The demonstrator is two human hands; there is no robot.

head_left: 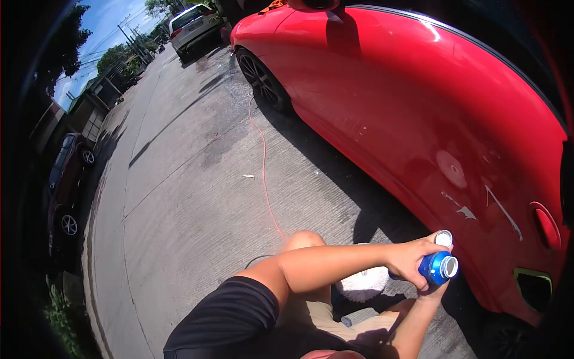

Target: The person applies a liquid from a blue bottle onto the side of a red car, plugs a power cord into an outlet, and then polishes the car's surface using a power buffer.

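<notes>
Beside a red car (382, 107), the left hand (409, 260) curls its fingers around an open blue bottle (435, 268), apparently keeping its mouth clear, near a white cap (443, 239); the right hand's (437, 291) grip, mostly hidden, is unclear.

Our left arm (335, 267) reaching across, left hand (409, 261) curled, right forearm (414, 330) angled up, right hand (435, 292) just beside it
</notes>
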